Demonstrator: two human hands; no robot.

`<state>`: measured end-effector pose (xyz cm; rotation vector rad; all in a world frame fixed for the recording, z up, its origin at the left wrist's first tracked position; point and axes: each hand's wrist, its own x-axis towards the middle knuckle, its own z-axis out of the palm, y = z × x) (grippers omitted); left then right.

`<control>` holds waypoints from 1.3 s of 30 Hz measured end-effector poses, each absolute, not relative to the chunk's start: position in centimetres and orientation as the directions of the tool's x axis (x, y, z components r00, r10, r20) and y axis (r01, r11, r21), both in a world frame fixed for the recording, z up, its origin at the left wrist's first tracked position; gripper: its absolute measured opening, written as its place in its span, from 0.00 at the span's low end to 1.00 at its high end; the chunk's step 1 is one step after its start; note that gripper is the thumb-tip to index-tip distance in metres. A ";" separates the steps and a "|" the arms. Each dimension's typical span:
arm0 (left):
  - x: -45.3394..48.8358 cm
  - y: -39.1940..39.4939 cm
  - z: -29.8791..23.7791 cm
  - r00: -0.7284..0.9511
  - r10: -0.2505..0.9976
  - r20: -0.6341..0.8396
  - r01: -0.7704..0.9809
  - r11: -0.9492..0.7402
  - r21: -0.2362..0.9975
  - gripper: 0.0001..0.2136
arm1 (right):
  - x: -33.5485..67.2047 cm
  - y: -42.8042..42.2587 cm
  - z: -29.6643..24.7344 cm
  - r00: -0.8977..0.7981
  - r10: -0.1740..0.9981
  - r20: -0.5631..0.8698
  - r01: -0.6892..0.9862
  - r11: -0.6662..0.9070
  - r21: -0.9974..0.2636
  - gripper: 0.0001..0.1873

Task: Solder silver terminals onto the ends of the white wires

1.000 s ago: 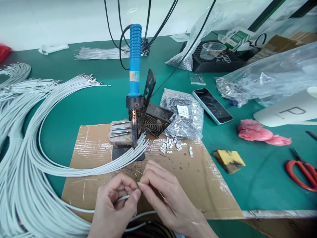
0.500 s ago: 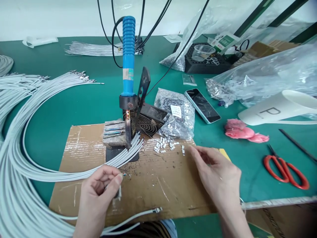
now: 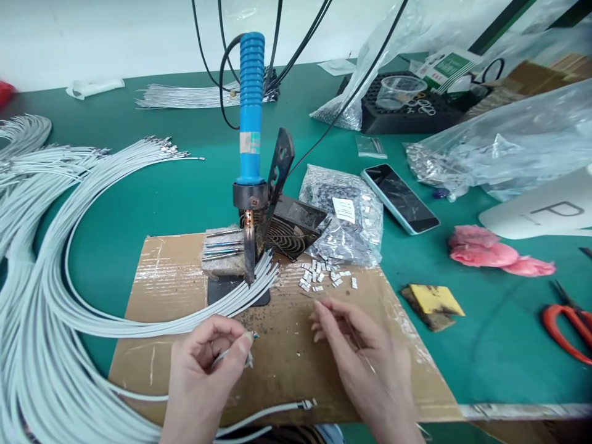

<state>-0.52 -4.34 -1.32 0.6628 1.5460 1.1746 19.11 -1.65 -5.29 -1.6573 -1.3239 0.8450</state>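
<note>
My left hand (image 3: 210, 364) pinches a white cable near its stripped end, where tiny coloured wire tips (image 3: 254, 335) stick out past thumb and forefinger. Over the right part of the cardboard, my right hand (image 3: 363, 361) is closed in a pinch, slightly blurred. A thin strand, apparently solder wire (image 3: 365, 353), runs across it; its tip is hard to make out. A blue-handled soldering iron (image 3: 251, 111) stands upright in its holder, tip down above a bundle of white cables (image 3: 231, 302). Small metal connectors (image 3: 319, 274) lie loose beyond my right hand.
Cardboard (image 3: 152, 277) covers the green table. A cable with a fitted connector (image 3: 308, 404) lies in front. A bag of parts (image 3: 345, 209), phone (image 3: 401, 198), yellow sponge (image 3: 435, 301), pink cloth (image 3: 490, 253) and red scissors (image 3: 568, 327) sit to the right. Large cable bundles (image 3: 41, 320) fill the left.
My right hand has moved left, away from beside the connectors and closer to my left hand, uncovering the yellow sponge. My left hand keeps its hold on the cable. The view has turned slightly.
</note>
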 end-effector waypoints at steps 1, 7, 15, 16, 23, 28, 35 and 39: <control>-0.5 -4.4 -1.4 -0.316 0.862 -0.396 -0.151 0.367 0.918 0.06 | 18.3 -1.9 -5.0 0.196 0.980 -0.030 0.358 -0.100 -0.928 0.13; 0.0 -4.3 -0.8 -0.331 0.860 -0.388 -0.159 0.355 0.922 0.06 | 14.7 -2.6 -2.7 0.118 0.968 -0.223 0.010 -0.226 -0.974 0.09; 0.3 -3.9 0.1 -0.294 0.874 -0.387 -0.215 0.334 0.918 0.07 | 14.6 -1.9 -1.3 0.008 0.989 -0.150 -0.099 -0.149 -0.984 0.06; 0.3 -3.9 0.1 -0.289 0.877 -0.384 -0.209 0.333 0.919 0.07 | 14.7 -1.8 -1.4 -0.018 0.992 -0.122 -0.080 -0.123 -0.989 0.08; 0.1 -4.1 -0.2 -0.272 0.889 -0.368 -0.172 0.331 0.928 0.06 | 15.9 -1.4 -2.6 -0.153 0.980 -0.130 -0.124 -0.149 -0.981 0.04; 0.1 -4.4 -0.8 -0.315 0.880 -0.355 -0.143 0.325 0.935 0.06 | 15.9 -2.0 -2.3 -0.173 0.969 -0.176 -0.116 -0.197 -0.974 0.05; 0.1 -4.7 -1.1 -0.305 0.881 -0.362 -0.125 0.340 0.932 0.07 | 15.2 -2.7 -1.7 -0.121 0.976 -0.179 -0.079 -0.189 -0.979 0.06; 0.0 -4.7 -1.3 -0.271 0.874 -0.403 -0.174 0.368 0.914 0.08 | 15.5 -2.9 -2.3 -0.139 0.989 -0.056 0.011 -0.055 -0.998 0.07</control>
